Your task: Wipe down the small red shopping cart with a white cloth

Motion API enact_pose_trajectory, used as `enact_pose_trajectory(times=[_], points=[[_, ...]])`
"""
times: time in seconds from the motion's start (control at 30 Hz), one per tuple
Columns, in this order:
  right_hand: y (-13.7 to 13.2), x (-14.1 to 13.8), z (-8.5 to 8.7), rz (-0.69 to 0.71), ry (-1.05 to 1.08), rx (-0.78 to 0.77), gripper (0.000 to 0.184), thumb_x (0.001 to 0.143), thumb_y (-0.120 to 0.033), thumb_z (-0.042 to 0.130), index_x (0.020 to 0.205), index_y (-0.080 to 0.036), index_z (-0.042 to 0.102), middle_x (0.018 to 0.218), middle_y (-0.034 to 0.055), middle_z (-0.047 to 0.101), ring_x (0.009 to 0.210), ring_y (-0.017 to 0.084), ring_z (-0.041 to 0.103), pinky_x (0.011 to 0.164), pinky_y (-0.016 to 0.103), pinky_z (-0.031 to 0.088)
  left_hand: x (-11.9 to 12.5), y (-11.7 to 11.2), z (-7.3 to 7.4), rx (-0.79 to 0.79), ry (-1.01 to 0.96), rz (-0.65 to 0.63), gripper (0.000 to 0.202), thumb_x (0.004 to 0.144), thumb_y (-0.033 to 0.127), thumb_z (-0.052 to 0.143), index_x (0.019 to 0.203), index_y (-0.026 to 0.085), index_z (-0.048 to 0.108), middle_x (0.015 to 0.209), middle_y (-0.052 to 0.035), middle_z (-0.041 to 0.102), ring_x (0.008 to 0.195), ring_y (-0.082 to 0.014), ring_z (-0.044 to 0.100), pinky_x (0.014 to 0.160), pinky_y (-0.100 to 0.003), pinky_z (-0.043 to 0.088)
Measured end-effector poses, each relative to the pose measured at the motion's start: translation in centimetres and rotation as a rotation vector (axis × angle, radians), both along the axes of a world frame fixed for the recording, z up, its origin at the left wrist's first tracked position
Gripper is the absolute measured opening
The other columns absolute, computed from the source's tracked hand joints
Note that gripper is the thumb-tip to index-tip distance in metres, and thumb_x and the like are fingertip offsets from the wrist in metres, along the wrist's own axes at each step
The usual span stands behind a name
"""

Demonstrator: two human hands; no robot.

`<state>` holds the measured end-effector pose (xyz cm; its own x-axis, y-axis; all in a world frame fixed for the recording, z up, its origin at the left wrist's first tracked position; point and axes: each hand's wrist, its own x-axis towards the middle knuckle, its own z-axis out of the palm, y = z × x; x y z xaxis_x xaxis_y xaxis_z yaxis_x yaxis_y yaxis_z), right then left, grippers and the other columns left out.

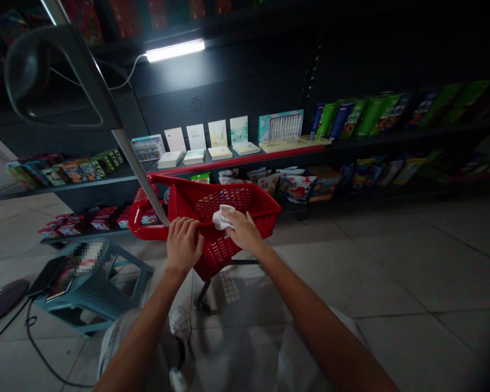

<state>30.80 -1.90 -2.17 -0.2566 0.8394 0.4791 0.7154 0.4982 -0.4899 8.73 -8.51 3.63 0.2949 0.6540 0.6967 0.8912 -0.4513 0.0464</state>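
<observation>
A small red plastic shopping cart (267,212) stands before me, its basket walls pierced with small slots. My left hand (183,244) grips the near rim by the handle end, fingers curled over the edge. In my right hand (244,231) is a crumpled white cloth (222,218), pressed on the near rim around the middle of the basket. The fingertips are partly hidden by the cloth. The red cart handle (141,233) loops out to the left of my left hand.
A metal pole (134,158) with a dark grip (61,81) rises at the left. A blue-grey stool (93,288) holds a phone-like device and cables. Behind the cart, shelves carry notebooks (218,141) and snack bags (296,188), under a lit tube lamp (175,50).
</observation>
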Motion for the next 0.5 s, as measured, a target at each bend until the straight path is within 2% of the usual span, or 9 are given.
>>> enact_pose_trajectory(times=[0.17, 0.33, 0.43, 0.5], points=[[1.1, 4.1, -1.8, -0.098, -0.009, 0.039, 0.053, 0.088, -0.016, 0.054, 0.140, -0.026, 0.058, 0.154, 0.0075, 0.055, 0.143, 0.029, 0.045, 0.123, 0.066, 0.021, 0.3, 0.4, -0.4, -0.014, 0.064, 0.047, 0.025, 0.094, 0.024, 0.055, 0.117, 0.021, 0.067, 0.116, -0.0081, 0.073, 0.113, -0.0279, 0.063, 0.118, -0.049, 0.034], [2.6, 10.1, -3.6, -0.192, 0.033, 0.130, 0.054, 0.082, -0.015, 0.056, 0.135, -0.020, 0.060, 0.139, 0.0107, 0.064, 0.128, 0.027, 0.056, 0.116, 0.045, 0.041, 0.7, 0.6, -0.3, -0.002, 0.080, 0.077, 0.024, 0.097, 0.026, 0.053, 0.117, 0.021, 0.067, 0.113, -0.0077, 0.074, 0.109, -0.0278, 0.063, 0.114, -0.048, 0.035], [3.7, 13.3, -4.9, -0.340, 0.132, 0.131, 0.053, 0.081, -0.020, 0.056, 0.134, -0.018, 0.061, 0.133, 0.0141, 0.066, 0.121, 0.029, 0.058, 0.109, 0.045, 0.046, 1.1, 0.7, -0.4, -0.001, 0.083, 0.113, 0.025, 0.098, 0.029, 0.053, 0.117, 0.021, 0.069, 0.113, -0.0085, 0.074, 0.108, -0.0283, 0.062, 0.113, -0.048, 0.034], [4.4, 14.5, -5.7, -0.484, 0.229, 0.111, 0.051, 0.083, -0.025, 0.056, 0.133, -0.016, 0.061, 0.130, 0.0172, 0.066, 0.118, 0.031, 0.058, 0.107, 0.047, 0.046, 1.4, 0.9, -0.3, -0.002, 0.102, 0.138, 0.028, 0.099, 0.032, 0.053, 0.119, 0.022, 0.070, 0.113, -0.0095, 0.074, 0.109, -0.0297, 0.061, 0.112, -0.050, 0.034]])
